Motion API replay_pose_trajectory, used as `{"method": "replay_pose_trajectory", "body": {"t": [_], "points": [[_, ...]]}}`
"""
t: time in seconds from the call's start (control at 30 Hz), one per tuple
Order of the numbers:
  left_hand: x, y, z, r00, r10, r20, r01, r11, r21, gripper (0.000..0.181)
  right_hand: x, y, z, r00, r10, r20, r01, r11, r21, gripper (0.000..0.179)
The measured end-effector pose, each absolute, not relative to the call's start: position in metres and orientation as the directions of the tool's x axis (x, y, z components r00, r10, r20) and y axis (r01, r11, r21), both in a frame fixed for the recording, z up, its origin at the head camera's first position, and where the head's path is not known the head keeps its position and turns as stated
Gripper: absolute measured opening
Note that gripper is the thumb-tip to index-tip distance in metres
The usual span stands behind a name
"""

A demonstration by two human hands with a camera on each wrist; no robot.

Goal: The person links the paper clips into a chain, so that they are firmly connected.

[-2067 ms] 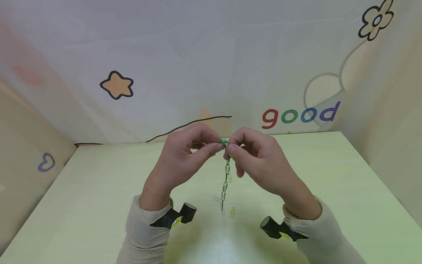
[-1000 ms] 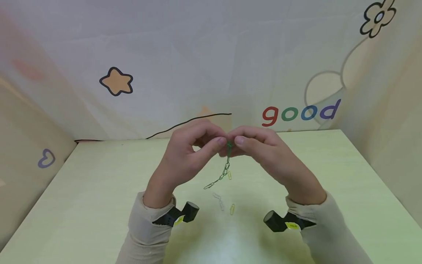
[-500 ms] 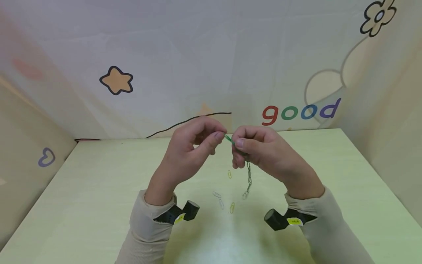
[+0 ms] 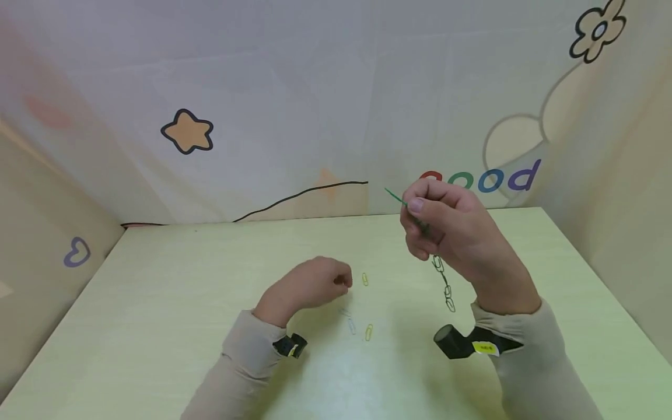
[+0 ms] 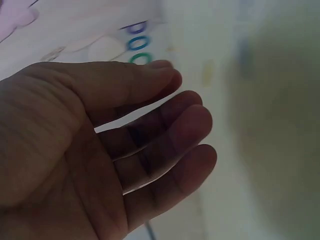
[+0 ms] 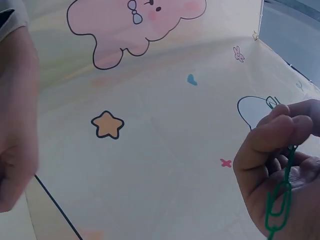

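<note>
Thumb and fingers of my right hand (image 4: 459, 233) pinch a chain of green paper clips (image 4: 448, 291). One clip end (image 4: 395, 195) sticks out past the fingertips, and the rest dangles below the palm. Green links (image 6: 278, 205) also show against the palm in the right wrist view. Low over the table, my left hand (image 4: 310, 286) has its fingers loosely bent; in the left wrist view no thing shows between them. Just right of its fingertips lies a yellow paper clip (image 4: 364, 279). Nearer me lie a second yellow paper clip (image 4: 369, 332) and a pale paper clip (image 4: 352, 326).
Another pale paper clip (image 4: 345, 312) lies close under the left hand. The light green tabletop (image 4: 157, 326) ends at a printed back wall (image 4: 294, 116), with side walls left and right. A small black camera is strapped on each sleeve.
The left hand has let go of the green paper clip chain and come down towards the loose clips. The right hand has moved right and a little up, carrying the chain.
</note>
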State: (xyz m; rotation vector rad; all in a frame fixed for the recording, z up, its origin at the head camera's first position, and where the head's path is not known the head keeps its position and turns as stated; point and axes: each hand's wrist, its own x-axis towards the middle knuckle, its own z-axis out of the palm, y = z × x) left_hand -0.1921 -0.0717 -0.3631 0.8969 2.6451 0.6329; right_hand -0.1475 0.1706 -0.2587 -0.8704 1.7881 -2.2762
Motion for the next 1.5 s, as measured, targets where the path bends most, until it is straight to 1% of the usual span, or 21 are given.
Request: {"method": "replay_pose_trajectory", "body": {"t": [0.07,0.13,0.27,0.37,0.47,0.53,0.6,0.67,0.77,0.87,0.97,1.1,1.23,1.4,1.5], "points": [[-0.19,-0.071,-0.378,-0.751,0.64,-0.162,0.522,0.726,0.449,0.009,-0.148,0.171,-0.258,-0.829,-0.424,0.365,-0.254,-0.296,-0.921,0.019],[-0.187,-0.071,-0.387,-0.743,0.646,-0.173,0.542,0.733,0.411,0.01,-0.148,0.171,-0.256,-0.827,-0.42,0.373,-0.265,-0.294,-0.918,0.019],[-0.183,-0.071,-0.392,-0.752,0.639,-0.163,0.555,0.747,0.365,0.018,-0.149,0.17,-0.254,-0.813,-0.425,0.398,-0.289,-0.298,-0.91,0.019],[-0.183,-0.072,-0.391,-0.751,0.64,-0.161,0.555,0.744,0.371,0.021,-0.15,0.169,-0.254,-0.796,-0.436,0.42,-0.31,-0.301,-0.902,0.02],[-0.187,-0.074,-0.39,-0.755,0.642,-0.134,0.545,0.728,0.417,0.02,-0.15,0.168,-0.254,-0.791,-0.442,0.424,-0.322,-0.288,-0.902,0.02],[-0.189,-0.077,-0.387,-0.768,0.634,-0.091,0.526,0.705,0.475,0.017,-0.149,0.167,-0.255,-0.795,-0.438,0.42,-0.332,-0.266,-0.905,0.019],[-0.191,-0.08,-0.381,-0.785,0.619,-0.023,0.505,0.662,0.555,0.012,-0.149,0.165,-0.256,-0.802,-0.433,0.412,-0.334,-0.247,-0.91,0.018],[-0.19,-0.084,-0.373,-0.802,0.595,0.046,0.481,0.599,0.64,0.008,-0.149,0.164,-0.256,-0.808,-0.429,0.404,-0.339,-0.222,-0.914,0.016],[-0.187,-0.089,-0.36,-0.83,0.536,0.154,0.455,0.491,0.742,0.005,-0.148,0.162,-0.258,-0.818,-0.425,0.387,-0.351,-0.163,-0.922,0.014],[-0.18,-0.091,-0.345,-0.853,0.467,0.234,0.428,0.369,0.825,0.004,-0.148,0.158,-0.26,-0.829,-0.421,0.367,-0.376,-0.065,-0.924,0.011],[-0.171,-0.092,-0.329,-0.859,0.412,0.304,0.416,0.218,0.883,0.003,-0.148,0.153,-0.263,-0.842,-0.416,0.343,-0.397,0.048,-0.917,0.008],[-0.158,-0.091,-0.313,-0.838,0.358,0.413,0.462,0.062,0.885,0.004,-0.146,0.147,-0.267,-0.854,-0.405,0.326,-0.419,0.165,-0.893,0.006],[-0.15,-0.09,-0.304,-0.808,0.296,0.51,0.53,-0.013,0.848,0.004,-0.143,0.142,-0.268,-0.852,-0.394,0.344,-0.447,0.209,-0.87,0.006],[-0.144,-0.087,-0.299,-0.788,0.254,0.561,0.573,-0.03,0.819,0.002,-0.137,0.138,-0.267,-0.849,-0.387,0.36,-0.464,0.22,-0.858,0.008],[-0.143,-0.086,-0.299,-0.769,0.249,0.589,0.608,-0.004,0.794,0.002,-0.136,0.136,-0.266,-0.847,-0.385,0.368,-0.472,0.223,-0.853,0.008]]}}
